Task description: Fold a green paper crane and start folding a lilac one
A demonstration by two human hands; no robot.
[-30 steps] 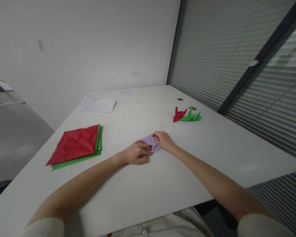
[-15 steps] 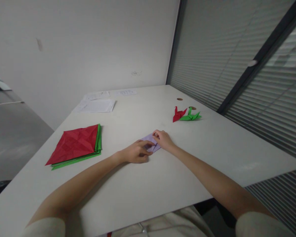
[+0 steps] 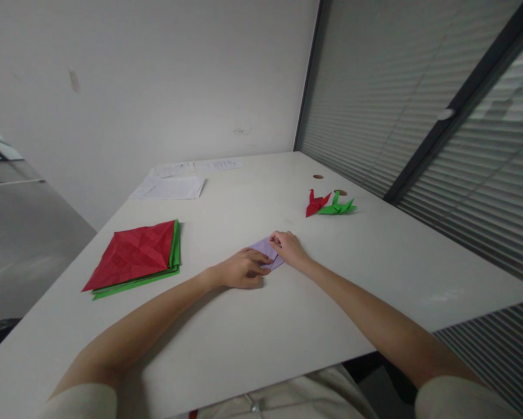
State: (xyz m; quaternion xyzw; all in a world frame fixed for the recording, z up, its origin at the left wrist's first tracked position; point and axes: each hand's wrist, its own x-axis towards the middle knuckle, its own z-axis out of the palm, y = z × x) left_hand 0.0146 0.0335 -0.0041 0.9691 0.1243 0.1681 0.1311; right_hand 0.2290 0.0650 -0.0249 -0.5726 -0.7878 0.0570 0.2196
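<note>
A small folded lilac paper point(image 3: 267, 250) lies flat on the white table point(image 3: 287, 326) in front of me. My left hand point(image 3: 241, 270) rests on its near left part with fingers curled and pressing down. At the far right edge of that paper my right hand point(image 3: 290, 248) pinches it with bent fingers. Most of the paper is hidden under the two hands.
A stack of creased red and green paper sheets point(image 3: 134, 256) lies to the left. A red folded crane point(image 3: 314, 203) and a green folded crane point(image 3: 338, 205) sit further back on the right. White printed sheets point(image 3: 170, 187) lie at the far edge. Blinds run along the right.
Both hands stay on the lilac paper; the fingers shift only slightly along its fold. Nothing else has moved.
</note>
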